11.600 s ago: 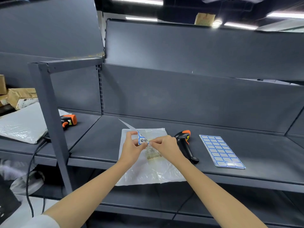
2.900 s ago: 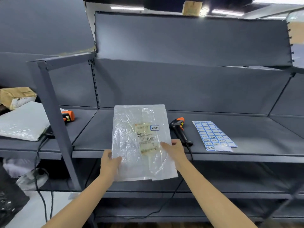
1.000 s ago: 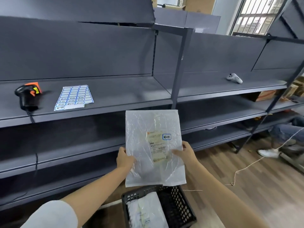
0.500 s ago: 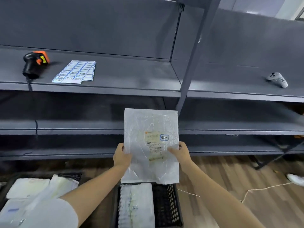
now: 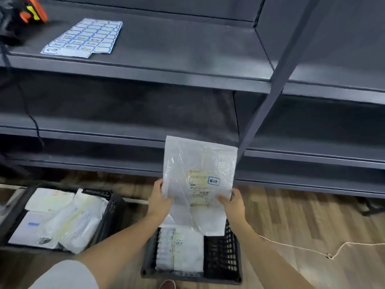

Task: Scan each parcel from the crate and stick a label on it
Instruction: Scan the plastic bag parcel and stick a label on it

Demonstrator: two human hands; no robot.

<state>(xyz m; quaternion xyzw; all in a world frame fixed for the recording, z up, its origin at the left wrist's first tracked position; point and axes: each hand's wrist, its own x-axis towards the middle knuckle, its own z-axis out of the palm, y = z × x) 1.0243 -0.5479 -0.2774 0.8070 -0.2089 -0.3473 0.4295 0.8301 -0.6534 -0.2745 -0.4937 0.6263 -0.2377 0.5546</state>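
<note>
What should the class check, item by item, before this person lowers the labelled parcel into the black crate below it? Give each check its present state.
1. Blue label stuck on the parcel: ok, it sits beside the printed slip.
2. Both hands holding: ok, left hand and right hand grip the parcel's lower side edges.
3. Parcel over the right crate: ok, its lower edge hangs above the crate's back rim.
4. Room in that crate: ok, one parcel lies at its left, with bare mesh to the right.
5. Parcel scanned: cannot tell; the scanner lies on the shelf.
6. Label sheet within reach: cannot tell.
</note>
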